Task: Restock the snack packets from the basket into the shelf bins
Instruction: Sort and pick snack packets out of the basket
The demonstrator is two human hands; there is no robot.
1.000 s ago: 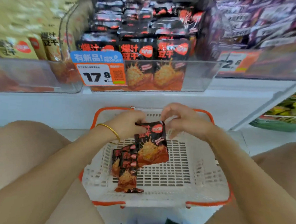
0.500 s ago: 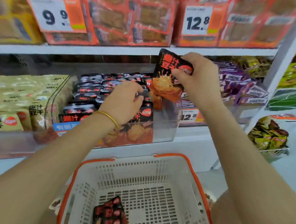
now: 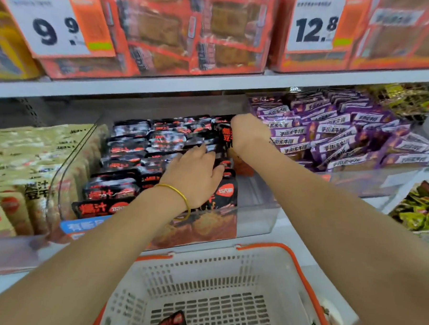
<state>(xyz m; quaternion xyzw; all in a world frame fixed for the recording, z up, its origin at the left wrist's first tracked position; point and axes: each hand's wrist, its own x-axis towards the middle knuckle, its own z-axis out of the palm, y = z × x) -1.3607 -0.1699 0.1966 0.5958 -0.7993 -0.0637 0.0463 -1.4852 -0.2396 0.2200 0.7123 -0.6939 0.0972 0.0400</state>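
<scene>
From the head view, my right hand (image 3: 249,135) is deep in the bin (image 3: 255,224), near its back right corner. It is closed in a fist round the top of one packet (image 3: 226,138), though I see only the back of the hand and cannot make out each finger. The packet stands upright, its long axis running up and down. Its black top shows just left of my knuckles and its orange lower end hangs under my wrist. It sits at the right end of the rows (image 3: 130,143), with the empty strip along the bin's right wall just beside it. That strip is what the next move turns on: I judge the packet has to go straight down there, kept upright and facing the front like the others. My left hand (image 3: 195,177) is nearer the bin's front edge. It lies flat with its fingers spread on top of the right-hand row, gripping nothing and seemingly holding the row aside. The basket (image 3: 263,248) is below the shelf edge, with a few more packets at its near edge, so the restocking is not finished.
</scene>
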